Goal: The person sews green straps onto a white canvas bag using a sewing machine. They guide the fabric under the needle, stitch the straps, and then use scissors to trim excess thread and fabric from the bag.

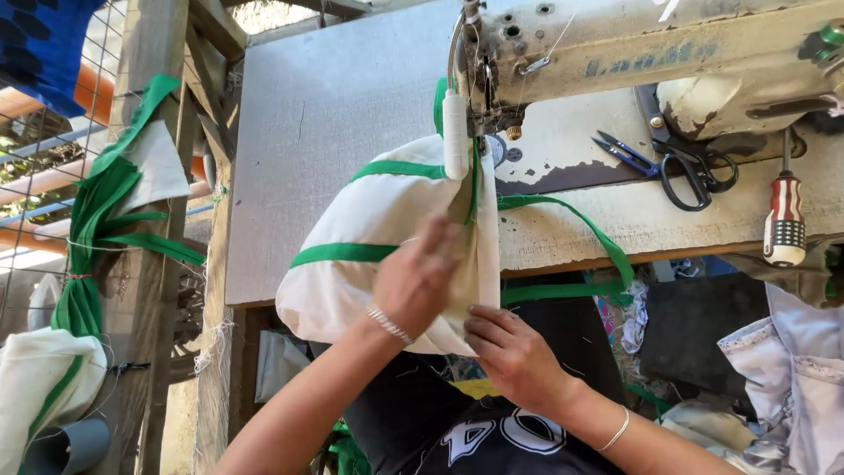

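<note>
A cream cloth piece (352,281) with green bands lies bunched on the sewing table (334,114), and its far end sits under the needle of an old beige sewing machine (633,53). My left hand (418,281) presses on top of the cloth and is blurred by motion. Just below it, my right hand (514,352) pinches the cloth's near edge at the table's front. A green tape strip (607,246) loops from the needle area off the table edge to the right.
Black scissors (694,171), blue thread snips (626,154) and a red-and-white-handled screwdriver (785,220) lie right of the needle. Green tapes (101,211) and more cream cloth (40,378) hang on a wooden post at the left. White fabric (791,361) is piled at the lower right.
</note>
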